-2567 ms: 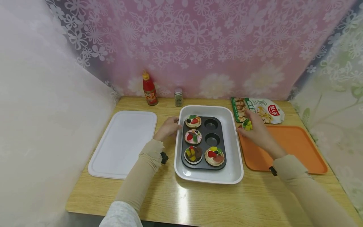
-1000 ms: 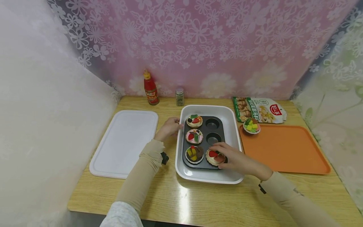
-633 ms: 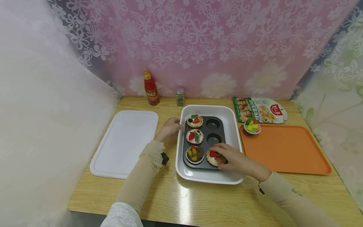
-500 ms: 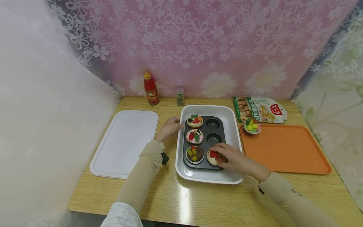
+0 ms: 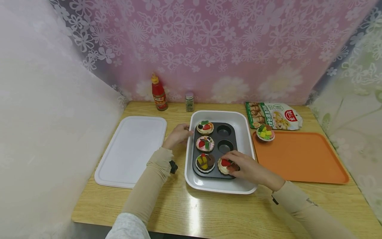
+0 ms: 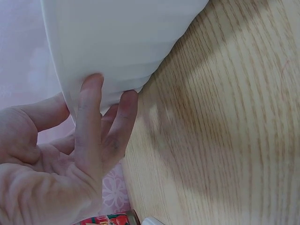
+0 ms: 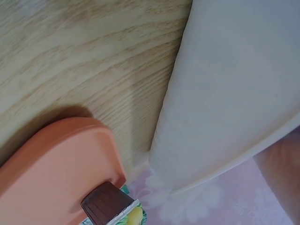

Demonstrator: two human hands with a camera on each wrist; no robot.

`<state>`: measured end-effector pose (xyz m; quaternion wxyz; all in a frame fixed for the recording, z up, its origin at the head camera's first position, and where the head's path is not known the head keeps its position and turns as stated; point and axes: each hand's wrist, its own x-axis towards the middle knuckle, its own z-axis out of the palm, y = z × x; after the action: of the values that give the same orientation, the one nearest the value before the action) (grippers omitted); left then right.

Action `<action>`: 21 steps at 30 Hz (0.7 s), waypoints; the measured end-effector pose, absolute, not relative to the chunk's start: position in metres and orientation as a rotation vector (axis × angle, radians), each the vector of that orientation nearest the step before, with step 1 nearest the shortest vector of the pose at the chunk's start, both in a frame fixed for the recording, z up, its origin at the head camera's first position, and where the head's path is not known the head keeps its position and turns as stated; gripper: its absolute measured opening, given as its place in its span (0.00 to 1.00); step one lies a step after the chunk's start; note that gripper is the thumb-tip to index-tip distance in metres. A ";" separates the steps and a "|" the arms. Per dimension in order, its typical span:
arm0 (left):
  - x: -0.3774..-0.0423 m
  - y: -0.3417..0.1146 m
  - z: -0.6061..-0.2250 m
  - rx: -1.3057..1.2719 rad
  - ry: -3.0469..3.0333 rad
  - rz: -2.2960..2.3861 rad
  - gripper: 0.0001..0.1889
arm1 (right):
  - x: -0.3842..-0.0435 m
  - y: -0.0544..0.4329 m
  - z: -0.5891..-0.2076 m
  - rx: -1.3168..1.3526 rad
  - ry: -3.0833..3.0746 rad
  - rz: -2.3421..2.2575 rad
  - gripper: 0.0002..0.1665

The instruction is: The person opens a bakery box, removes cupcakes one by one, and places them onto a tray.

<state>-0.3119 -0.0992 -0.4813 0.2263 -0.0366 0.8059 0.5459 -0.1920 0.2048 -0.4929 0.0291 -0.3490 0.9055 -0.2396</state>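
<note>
A black muffin tin point(image 5: 215, 137) lies inside a deep white pan point(image 5: 244, 146) in the head view. Fruit-topped cupcakes fill its left column, and another cupcake point(image 5: 223, 167) sits in the front right cup. My right hand point(image 5: 252, 170) pinches that front right cupcake, fingers on its far side and thumb on its near side. At the pan's left side, my left hand point(image 5: 177, 136) holds the rim. The left wrist view shows its thumb at the rim and fingertips point(image 6: 93, 82) against the outer wall. In the right wrist view, the pan's wall hides most of the right hand.
A cupcake with green and yellow topping point(image 5: 265, 133) stands at the back left corner of an orange tray point(image 5: 301, 159). A white tray point(image 5: 131, 152) lies at left. Behind are a red sauce bottle point(image 5: 159, 94), a spice jar point(image 5: 189, 102) and a food packet point(image 5: 273, 116).
My right hand has let go of the green-and-yellow cupcake on the orange tray, moved left and forward into the pan, and taken hold of the front right cupcake. My left hand has stayed put.
</note>
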 end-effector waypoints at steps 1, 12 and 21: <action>-0.312 -0.099 -0.482 -0.100 2.224 1.503 0.23 | -0.192 0.205 -0.493 -1.075 2.793 -0.754 0.34; -0.315 -0.099 -0.484 -0.096 2.227 1.482 0.22 | -0.193 0.207 -0.488 -0.920 2.783 -0.997 0.37; -0.315 -0.101 -0.484 -0.106 2.189 1.525 0.22 | -0.198 0.208 -0.481 -0.792 2.758 -1.135 0.43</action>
<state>-0.3149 -0.1013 -0.4836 0.2334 -0.0387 0.7973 0.5553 -0.1979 0.2081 -0.4814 0.0280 -0.2567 0.8934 -0.3676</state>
